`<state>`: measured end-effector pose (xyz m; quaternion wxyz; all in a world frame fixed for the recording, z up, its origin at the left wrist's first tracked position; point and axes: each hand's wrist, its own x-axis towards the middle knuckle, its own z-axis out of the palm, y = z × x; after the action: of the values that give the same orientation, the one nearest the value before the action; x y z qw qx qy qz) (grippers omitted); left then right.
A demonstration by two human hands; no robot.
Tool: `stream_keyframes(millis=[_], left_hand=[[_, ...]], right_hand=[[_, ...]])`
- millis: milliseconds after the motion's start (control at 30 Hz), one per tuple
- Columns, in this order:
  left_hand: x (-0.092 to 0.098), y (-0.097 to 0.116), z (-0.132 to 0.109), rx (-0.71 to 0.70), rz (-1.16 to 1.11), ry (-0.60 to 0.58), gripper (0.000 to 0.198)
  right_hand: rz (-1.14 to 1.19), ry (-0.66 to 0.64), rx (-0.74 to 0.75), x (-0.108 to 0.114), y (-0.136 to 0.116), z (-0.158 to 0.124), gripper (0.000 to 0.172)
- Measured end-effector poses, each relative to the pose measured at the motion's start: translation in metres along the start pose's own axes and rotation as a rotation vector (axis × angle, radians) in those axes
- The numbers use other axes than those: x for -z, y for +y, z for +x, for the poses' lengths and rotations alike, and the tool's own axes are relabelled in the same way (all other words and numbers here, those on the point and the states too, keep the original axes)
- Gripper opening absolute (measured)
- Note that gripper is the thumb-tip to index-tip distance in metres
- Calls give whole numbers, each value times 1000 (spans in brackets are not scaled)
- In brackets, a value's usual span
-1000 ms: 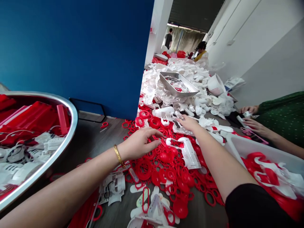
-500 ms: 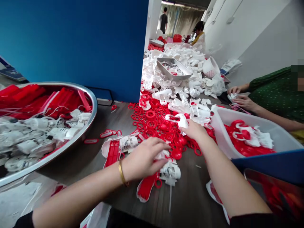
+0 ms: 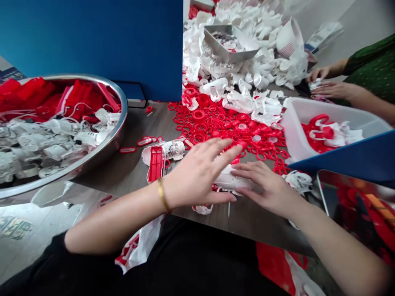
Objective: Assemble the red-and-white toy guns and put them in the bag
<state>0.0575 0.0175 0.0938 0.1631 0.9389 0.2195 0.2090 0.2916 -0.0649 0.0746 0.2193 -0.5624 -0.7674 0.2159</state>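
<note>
Though the steel basin [image 3: 124,119] is full, red rings [image 3: 212,123] and white scraps [image 3: 247,53] lie heaped on the counter [image 3: 247,218]; my left grip [image 3: 197,170] and right grip [image 3: 267,187] are spread around a white part [image 3: 228,181].

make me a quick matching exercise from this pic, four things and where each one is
Things:
1. gold bangle
2. white plastic piece
3. steel basin
4. white plastic tub

Places:
a. far left, in front of the blue wall
b. between the left hand and right hand
c. on the left wrist
d. right of the red rings

Pairs: 1c, 2b, 3a, 4d
</note>
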Motion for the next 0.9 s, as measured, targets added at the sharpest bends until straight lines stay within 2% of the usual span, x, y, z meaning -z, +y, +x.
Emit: stream_keyframes(millis=[67, 100, 133, 200, 267, 467, 600, 733, 833, 900], left_hand=[[-4, 2, 12, 52, 57, -310, 70], [-8, 2, 15, 92, 74, -388, 69], [-12, 1, 15, 127, 78, -417, 69], [-20, -1, 12, 162, 62, -385, 71], [-26, -4, 7, 184, 39, -366, 71], [-38, -5, 1, 242, 134, -486, 68], [-38, -5, 9, 245, 179, -511, 65], [-42, -8, 22, 322, 123, -529, 69], [-48, -11, 25, 332, 84, -550, 66], [-50, -12, 23, 317, 79, -576, 66]], right_hand=[[15, -5, 50, -7, 2, 2, 37], [19, -5, 49, -9, 6, 5, 43], [21, -16, 31, -10, 10, 7, 49], [20, -60, -37, -11, 19, 11, 59], [15, -110, -97, -12, 25, 13, 63], [-15, -199, -131, -23, 28, 17, 62], [-27, -243, -153, -23, 21, 20, 62], [-26, -305, -208, -19, 13, 26, 58], [19, -256, -200, -22, 14, 21, 59], [92, -117, -197, -27, 16, 8, 59]])
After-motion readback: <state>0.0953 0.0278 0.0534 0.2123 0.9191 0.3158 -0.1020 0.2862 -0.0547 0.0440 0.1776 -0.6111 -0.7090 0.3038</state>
